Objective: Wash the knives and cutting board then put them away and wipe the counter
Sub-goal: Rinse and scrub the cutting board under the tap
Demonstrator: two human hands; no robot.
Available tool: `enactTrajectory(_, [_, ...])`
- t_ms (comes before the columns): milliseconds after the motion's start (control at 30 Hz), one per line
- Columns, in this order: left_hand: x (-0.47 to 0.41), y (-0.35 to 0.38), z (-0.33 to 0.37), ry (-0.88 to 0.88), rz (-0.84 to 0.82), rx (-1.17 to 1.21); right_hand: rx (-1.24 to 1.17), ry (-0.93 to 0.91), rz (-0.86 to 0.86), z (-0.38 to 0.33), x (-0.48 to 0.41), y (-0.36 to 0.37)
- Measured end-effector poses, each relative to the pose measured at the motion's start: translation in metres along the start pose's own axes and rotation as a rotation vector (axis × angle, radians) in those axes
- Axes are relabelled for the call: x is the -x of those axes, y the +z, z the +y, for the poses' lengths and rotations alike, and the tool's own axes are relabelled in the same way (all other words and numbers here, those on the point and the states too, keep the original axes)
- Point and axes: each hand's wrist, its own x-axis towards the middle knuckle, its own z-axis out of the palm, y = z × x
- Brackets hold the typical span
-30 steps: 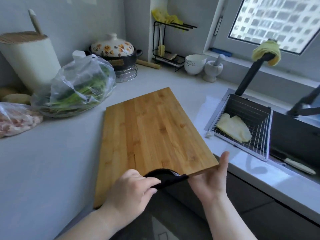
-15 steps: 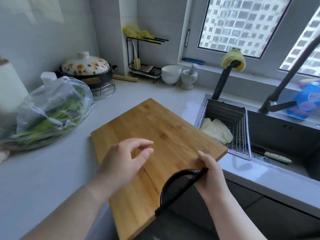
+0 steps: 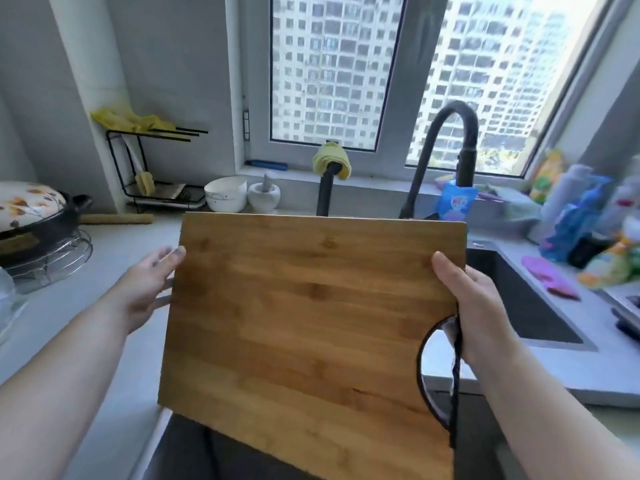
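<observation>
A bamboo cutting board [image 3: 304, 313] with a black-rimmed half-round handle cut-out is lifted off the counter and tilted up in front of me, in front of the sink [image 3: 526, 299]. My right hand [image 3: 478, 306] grips its right edge just above the cut-out, thumb on the top face. My left hand [image 3: 145, 289] is at the board's left edge with straight fingers reaching behind it. The board hides most of the sink, and no knife is visible.
A black faucet [image 3: 446, 147] and a second black spout with a yellow cloth [image 3: 330, 164] stand behind the board. A flowered pot [image 3: 31, 220], wire rack [image 3: 156, 168], bowl [image 3: 225, 194] and mortar [image 3: 265, 195] sit left. Bottles [image 3: 581, 209] and pink gloves [image 3: 550, 277] crowd the right.
The board has been raised off the counter and swung right toward the sink. My left hand went from above the board to its left edge. The view turned right.
</observation>
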Motion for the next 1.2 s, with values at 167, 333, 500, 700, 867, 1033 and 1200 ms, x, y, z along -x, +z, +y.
enactTrajectory(167, [-0.021,0.073,0.025,0.072,-0.092,0.007,0.076,-0.197,0.012,-0.041,-0.034,-0.06])
enactTrajectory(333, [-0.051,0.174,0.05,0.178,-0.115,0.01,0.133,-0.256,0.098,-0.083,-0.082,-0.141])
enactTrajectory(500, [-0.076,0.295,0.069,0.19,-0.186,0.07,0.268,-0.276,0.204,-0.122,-0.113,-0.221])
enactTrajectory(700, [-0.088,0.413,0.051,0.176,-0.252,0.02,0.379,-0.238,0.301,-0.151,-0.142,-0.305])
enactTrajectory(867, [-0.099,0.48,0.035,0.098,-0.364,-0.032,0.471,-0.188,0.322,-0.16,-0.161,-0.34])
enactTrajectory(1033, [-0.121,0.514,0.028,0.028,-0.506,-0.127,0.601,-0.175,0.322,-0.17,-0.187,-0.347])
enactTrajectory(1200, [-0.144,0.524,0.01,0.147,-0.437,-0.39,0.672,-0.169,0.334,-0.172,-0.22,-0.344])
